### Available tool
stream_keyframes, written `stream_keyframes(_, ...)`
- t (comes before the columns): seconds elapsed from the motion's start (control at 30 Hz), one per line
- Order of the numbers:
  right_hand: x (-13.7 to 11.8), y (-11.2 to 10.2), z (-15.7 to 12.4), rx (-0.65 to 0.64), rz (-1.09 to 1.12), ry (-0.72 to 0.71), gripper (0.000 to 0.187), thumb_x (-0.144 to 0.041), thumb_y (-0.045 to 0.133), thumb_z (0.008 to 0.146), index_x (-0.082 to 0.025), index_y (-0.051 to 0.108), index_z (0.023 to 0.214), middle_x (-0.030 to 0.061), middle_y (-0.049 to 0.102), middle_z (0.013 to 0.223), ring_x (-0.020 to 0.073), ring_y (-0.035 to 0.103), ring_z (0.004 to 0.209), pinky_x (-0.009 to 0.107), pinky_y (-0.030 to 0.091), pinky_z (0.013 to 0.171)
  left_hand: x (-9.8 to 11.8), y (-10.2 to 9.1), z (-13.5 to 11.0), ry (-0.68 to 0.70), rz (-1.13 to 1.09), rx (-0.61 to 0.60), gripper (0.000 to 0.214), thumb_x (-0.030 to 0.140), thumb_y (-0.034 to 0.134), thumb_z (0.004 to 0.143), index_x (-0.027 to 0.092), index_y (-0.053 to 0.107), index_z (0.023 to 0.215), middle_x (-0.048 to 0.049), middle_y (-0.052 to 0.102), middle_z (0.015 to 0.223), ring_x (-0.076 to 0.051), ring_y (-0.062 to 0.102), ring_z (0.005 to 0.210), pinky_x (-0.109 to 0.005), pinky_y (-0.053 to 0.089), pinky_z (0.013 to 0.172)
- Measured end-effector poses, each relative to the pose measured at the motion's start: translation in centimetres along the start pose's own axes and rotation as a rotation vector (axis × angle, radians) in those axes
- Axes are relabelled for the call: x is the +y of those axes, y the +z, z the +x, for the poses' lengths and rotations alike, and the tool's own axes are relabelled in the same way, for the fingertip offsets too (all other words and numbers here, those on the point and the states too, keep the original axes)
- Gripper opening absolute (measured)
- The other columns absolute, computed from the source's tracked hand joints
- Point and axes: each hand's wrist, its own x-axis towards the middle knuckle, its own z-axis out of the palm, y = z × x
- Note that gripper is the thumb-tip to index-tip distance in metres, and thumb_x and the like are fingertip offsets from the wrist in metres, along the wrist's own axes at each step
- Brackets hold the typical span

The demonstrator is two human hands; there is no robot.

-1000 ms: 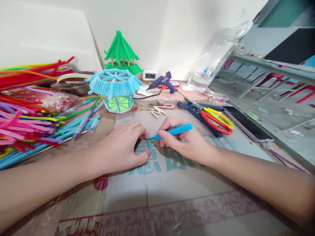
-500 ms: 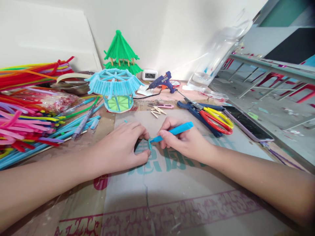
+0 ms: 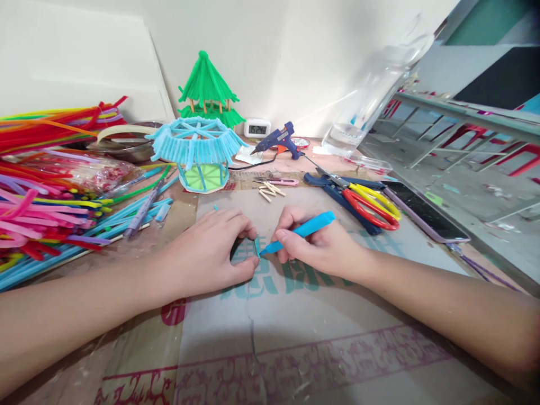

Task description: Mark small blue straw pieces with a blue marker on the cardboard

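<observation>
Blue marker [image 3: 314,224] in right hand [image 3: 316,248]; clock [image 3: 257,128] digits end "5:24".

I have the left hand [image 3: 211,247] arched palm-down, its thumb and forefinger bent toward each other; the right hand [image 3: 314,242] (thumb pressed inward) makes a writing grip. Both forearms [image 3: 434,304] slant inward.

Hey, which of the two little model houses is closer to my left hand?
The blue house, with the open-framed roof. It stands in front of the green house, which has a pointed roof and is farther from your left hand.
</observation>
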Motion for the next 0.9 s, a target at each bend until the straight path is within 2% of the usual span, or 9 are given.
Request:
stream_keyframes(0.13, -0.03, 0.04, 0.08, 0.042, -0.009, -0.008, 0.016, -0.029, 0.054, 0.091, -0.02, 0.05, 0.079, 0.0011, 0.064, 0.06, 0.0122, 0.057, 0.052, 0.022, 0.043, 0.048, 0.04, -0.04, 0.03, -0.002, 0.003, 0.003, 0.025, 0.039, 0.061, 0.083, 0.02, 0.058, 0.1, -0.0043, 0.062, 0.102, -0.026, 0.059, 0.098, -0.042, 0.044, 0.086)
stream_keyframes(0.3, 0.0, -0.07, -0.04, -0.028, 0.011, 0.002, 0.017, -0.03, 0.054, 0.092, -0.021, 0.05, 0.079, 0.0008, 0.064, 0.058, 0.0122, 0.056, 0.049, 0.022, 0.042, 0.045, 0.05, -0.09, 0.06, 0.0, 0.002, -0.005, 0.025, 0.039, 0.06, 0.084, 0.02, 0.059, 0.1, -0.0043, 0.062, 0.101, -0.026, 0.059, 0.099, -0.041, 0.044, 0.085)
stream_keyframes(0.47, 0.06, 0.02, -0.07, 0.017, -0.008, -0.017, 0.016, -0.029, 0.054, 0.092, -0.02, 0.051, 0.079, 0.0009, 0.065, 0.06, 0.0124, 0.058, 0.052, 0.022, 0.043, 0.047, 0.04, -0.06, 0.04, -0.004, 0.003, 0.001, 0.026, 0.04, 0.06, 0.083, 0.02, 0.059, 0.1, -0.0051, 0.063, 0.102, -0.026, 0.059, 0.099, -0.04, 0.045, 0.085)
stream_keyframes(0.67, 0.08, -0.11, -0.07, -0.027, -0.011, 0.008, 0.017, -0.03, 0.054, 0.093, -0.021, 0.05, 0.08, -0.0001, 0.064, 0.058, 0.0112, 0.055, 0.048, 0.021, 0.039, 0.044, 0.2, -0.19, 0.09, -0.009, -0.007, -0.015, 0.025, 0.039, 0.059, 0.084, 0.02, 0.059, 0.1, -0.0055, 0.063, 0.101, -0.026, 0.059, 0.098, -0.041, 0.045, 0.085)
stream_keyframes(0.9, 0.13, -0.07, -0.17, -0.011, 0.008, 0.015, 0.016, -0.029, 0.054, 0.092, -0.021, 0.049, 0.079, -0.0009, 0.062, 0.057, 0.0116, 0.055, 0.049, 0.022, 0.042, 0.045, 0.16, -0.16, 0.17, -0.004, -0.01, -0.025, 0.028, 0.042, 0.06, 0.085, 0.02, 0.061, 0.103, -0.0057, 0.063, 0.102, -0.026, 0.059, 0.099, -0.04, 0.045, 0.083)
